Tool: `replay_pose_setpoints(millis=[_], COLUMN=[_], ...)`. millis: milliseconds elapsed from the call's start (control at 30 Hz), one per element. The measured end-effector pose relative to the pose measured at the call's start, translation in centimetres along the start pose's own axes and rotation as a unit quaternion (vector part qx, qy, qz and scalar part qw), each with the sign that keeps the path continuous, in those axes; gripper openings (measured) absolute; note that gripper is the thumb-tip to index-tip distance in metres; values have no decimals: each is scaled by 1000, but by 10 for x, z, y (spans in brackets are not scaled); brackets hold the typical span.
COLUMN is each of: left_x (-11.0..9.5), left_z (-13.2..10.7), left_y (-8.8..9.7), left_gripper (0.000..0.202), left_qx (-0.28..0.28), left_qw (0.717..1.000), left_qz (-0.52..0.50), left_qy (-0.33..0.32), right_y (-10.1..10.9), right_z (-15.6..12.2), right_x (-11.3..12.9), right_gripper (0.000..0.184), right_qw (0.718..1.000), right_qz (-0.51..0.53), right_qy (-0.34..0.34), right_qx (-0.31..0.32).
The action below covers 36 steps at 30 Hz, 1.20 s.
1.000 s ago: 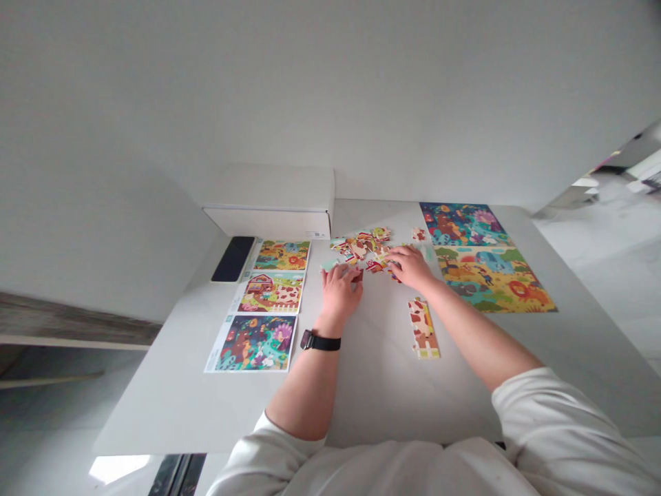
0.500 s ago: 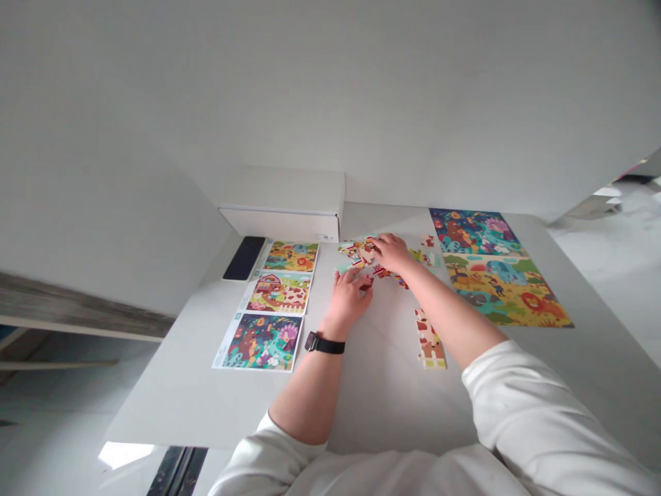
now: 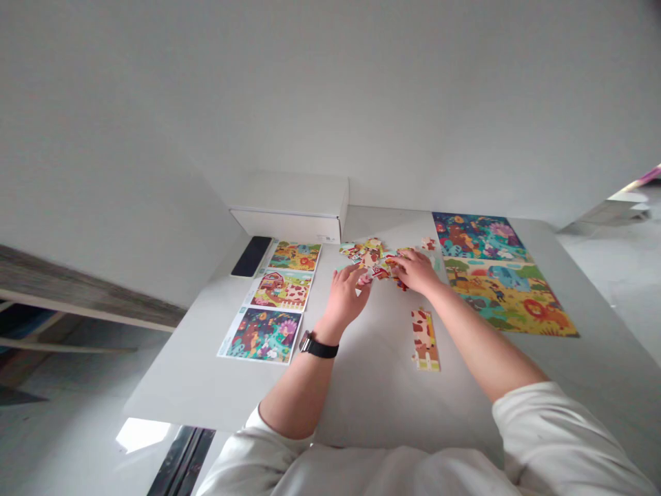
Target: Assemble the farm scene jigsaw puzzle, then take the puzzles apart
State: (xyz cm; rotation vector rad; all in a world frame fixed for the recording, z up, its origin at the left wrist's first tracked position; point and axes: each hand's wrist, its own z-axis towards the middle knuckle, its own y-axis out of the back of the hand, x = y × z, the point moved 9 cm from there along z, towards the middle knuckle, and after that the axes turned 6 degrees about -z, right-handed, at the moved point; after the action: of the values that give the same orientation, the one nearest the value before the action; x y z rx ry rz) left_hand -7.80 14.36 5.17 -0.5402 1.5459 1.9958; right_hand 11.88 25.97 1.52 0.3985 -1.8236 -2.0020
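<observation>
A loose heap of cardboard jigsaw pieces (image 3: 369, 256) lies on the white table (image 3: 372, 393). My left hand (image 3: 348, 296) is at the heap's near edge, its fingertips around a small pinkish jigsaw piece (image 3: 364, 279). My right hand (image 3: 417, 271) rests on the heap's right side, its fingers over reddish pieces, and whether it grips one is hidden. An assembled strip of pieces (image 3: 425, 339) lies nearer me, right of my left hand. To the right lies an assembled jungle-animal puzzle (image 3: 503, 275).
Several printed picture cards (image 3: 281, 289) form a column left of my left hand. Beyond them lie a black phone (image 3: 251, 256) and a white box (image 3: 292, 209) at the table's far edge. A wall rises behind the table; the floor shows past its right side.
My right hand has moved rightward and nearer me, off the heap's middle. My left hand has shifted slightly toward the heap's near edge. The view has also swung slightly.
</observation>
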Motion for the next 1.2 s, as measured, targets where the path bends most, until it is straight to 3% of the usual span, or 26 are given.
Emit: replay_pose_setpoints(millis=[200,300,500,667,900,1033,1200], left_x=[-2,8,30,36,42,48,57], left_z=[49,64,51,31,13,17,41], left_y=[-14,-28,-27,-14,-1,3,12], left_gripper=[57,60,48,42,51,44,42], left_qx=[77,120,127,114,109,96,62], left_qw=[992,983,981,980,982,987,989], left_qz=[95,135,145,158,152,119,125], left_qy=[-29,-11,4,-24,-40,-43,-44], right_y=[8,10,5,-2,2,6,1], right_z=[9,23,52,49,32,33,38], right_x=[6,17,40,60,46,53,102], right_gripper=[41,45,47,45,35,42,48], right_qw=[1000,1000,999,996,998,996,983], right_qz=[12,19,27,19,12,41,72], right_qy=[-20,-18,21,83,60,69,167], right_qx=[-1,6,0,4,-1,-31,-33])
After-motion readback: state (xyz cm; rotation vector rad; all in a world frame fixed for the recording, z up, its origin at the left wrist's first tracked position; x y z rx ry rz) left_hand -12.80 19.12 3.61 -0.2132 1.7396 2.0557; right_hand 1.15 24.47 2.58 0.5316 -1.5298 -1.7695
